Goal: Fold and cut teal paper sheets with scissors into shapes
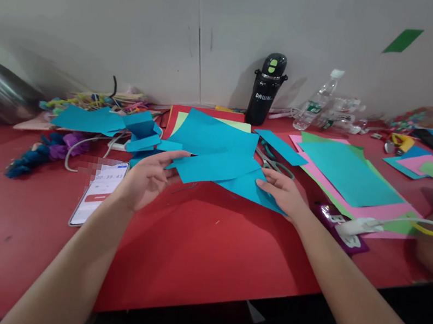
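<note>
Grey wall (120, 18) at the back, red surface (168, 253) below it, spread with coloured paper. Biggest paper group was the stack (359, 175) off to the right, blue sheet on top of pink and green. Next, a large blue sheet (221, 135) lay just beyond the hands, over yellow and red ones. Nearer came the two blue pieces between the hands, overlapping, roughly centred in front of the person. The upper piece (215, 167) had its long axis running left to right, rising a little toward the right; its left end met the left hand (147, 181), its right end reached close to the right fingers. The lower piece (255, 189) slanted down to the right, straight into the right hand (281, 192), so the right hand was clearly the nearer one to it. Right hand gripped that piece at its right side, thumb and fingers closed on it. Left hand had fingers stretched to the upper piece's left tip; couldn't tell whether it pinched or only supported it. Smaller still, a narrow blue strip (279, 146) lay past the right hand, apart from the held pieces.
</note>
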### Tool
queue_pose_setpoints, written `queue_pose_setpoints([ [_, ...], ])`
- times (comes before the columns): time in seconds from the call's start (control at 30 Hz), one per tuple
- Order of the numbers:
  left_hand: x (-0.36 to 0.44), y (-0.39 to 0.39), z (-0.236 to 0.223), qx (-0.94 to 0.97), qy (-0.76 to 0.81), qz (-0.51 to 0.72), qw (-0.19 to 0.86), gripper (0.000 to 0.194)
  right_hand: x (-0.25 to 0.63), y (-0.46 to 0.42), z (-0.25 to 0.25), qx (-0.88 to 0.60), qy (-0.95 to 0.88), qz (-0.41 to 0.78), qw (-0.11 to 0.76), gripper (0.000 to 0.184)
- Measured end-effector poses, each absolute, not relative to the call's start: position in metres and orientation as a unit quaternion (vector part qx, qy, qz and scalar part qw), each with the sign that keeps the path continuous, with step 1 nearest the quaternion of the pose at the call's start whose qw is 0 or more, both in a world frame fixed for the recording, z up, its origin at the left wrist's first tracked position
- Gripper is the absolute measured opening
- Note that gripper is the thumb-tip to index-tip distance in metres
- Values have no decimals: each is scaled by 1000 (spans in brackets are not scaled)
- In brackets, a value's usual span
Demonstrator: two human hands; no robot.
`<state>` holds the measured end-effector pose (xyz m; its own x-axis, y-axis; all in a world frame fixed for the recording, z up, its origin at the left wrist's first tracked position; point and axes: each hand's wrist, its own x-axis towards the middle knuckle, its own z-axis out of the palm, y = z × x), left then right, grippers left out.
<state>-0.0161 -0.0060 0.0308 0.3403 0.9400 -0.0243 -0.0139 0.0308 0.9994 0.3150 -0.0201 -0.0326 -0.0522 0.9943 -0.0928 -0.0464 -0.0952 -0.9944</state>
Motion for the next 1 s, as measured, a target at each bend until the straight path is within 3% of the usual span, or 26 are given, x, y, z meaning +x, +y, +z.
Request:
queue_pose_setpoints([
  [0.1,-14,-9,34,605,466,384,519,52,315,-21,-30,-485,-481,563,466,43],
  [0.23,-12,-8,27,641,568,375,355,21,315,-24,-25,-484,-479,576,452,44],
  [0.37,-13,-4,19,651,591,411,241,39,316,-25,-26,-463,-499,583,443,33],
  [0.5,-14,0,16,604,598,462,254,41,317,-26,-29,-456,-503,590,436,22],
  [0.93,-12,3,8,568,498,537,377,28,317,-26,-28,-475,-505,580,428,23],
  [1.0,-12,0,9,588,475,514,405,35,316,-27,-28,-479,-503,577,430,24],
])
